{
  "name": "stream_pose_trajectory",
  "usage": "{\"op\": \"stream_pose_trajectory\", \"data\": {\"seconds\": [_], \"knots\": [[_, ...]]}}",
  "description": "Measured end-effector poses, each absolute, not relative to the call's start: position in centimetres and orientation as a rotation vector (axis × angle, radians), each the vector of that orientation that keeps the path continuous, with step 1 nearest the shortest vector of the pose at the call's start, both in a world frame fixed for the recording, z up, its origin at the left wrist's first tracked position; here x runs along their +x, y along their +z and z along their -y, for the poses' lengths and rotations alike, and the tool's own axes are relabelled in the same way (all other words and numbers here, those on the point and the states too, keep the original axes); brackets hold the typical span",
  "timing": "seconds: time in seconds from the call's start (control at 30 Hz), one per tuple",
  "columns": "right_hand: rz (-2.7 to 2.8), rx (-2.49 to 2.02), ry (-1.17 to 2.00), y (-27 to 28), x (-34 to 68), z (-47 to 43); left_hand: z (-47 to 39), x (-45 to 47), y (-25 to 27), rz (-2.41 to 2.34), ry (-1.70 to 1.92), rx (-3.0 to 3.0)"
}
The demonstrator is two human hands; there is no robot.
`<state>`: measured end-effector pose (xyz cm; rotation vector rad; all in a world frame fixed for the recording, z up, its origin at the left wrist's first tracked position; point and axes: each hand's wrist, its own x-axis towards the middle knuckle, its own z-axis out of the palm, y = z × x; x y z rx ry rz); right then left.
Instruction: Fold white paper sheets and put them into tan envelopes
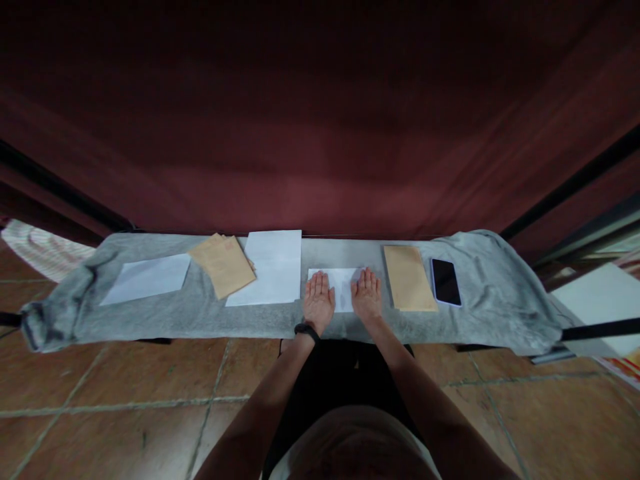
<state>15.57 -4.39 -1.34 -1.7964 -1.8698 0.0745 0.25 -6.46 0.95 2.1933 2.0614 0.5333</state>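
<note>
A small white sheet of paper (343, 293), perhaps folded, lies in front of me on the grey cloth. My left hand (319, 300) rests flat on its left end, fingers stretched out, with a dark band around the wrist. On the right end lies my right hand (367, 298), also flat with straight fingers. The middle of the paper shows between the two hands; its ends are partly covered. Left of my left hand are larger white sheets (280, 267), and right of my right hand is a stack of brown envelopes (410, 279).
A grey cloth (210, 323) covers the narrow bench. Several brown envelopes (227, 267) are fanned over the white sheets' left edge. Farther left lies another white paper (147, 279). A phone (446, 282) sits at the right. A dark red panel (320, 167) rises behind.
</note>
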Motion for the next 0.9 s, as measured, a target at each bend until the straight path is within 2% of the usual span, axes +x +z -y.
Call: {"op": "stream_pose_trajectory", "data": {"seconds": [0.13,0.23,0.6,0.9], "knots": [[2.21,-1.509,0.31,-0.4,13.0,3.3,5.1,1.1,1.0,-1.863,0.4,2.291],[2.255,-1.526,0.358,-0.2,12.2,2.8,4.3,1.0,0.9,-1.814,0.316,2.321],[2.169,-1.787,0.153,-0.7,14.6,2.8,4.3,-0.1,0.4,-2.032,0.327,2.244],[2.054,-1.845,-0.015,-1.8,17.0,4.9,7.7,-1.6,0.2,-2.041,0.344,2.296]]}}
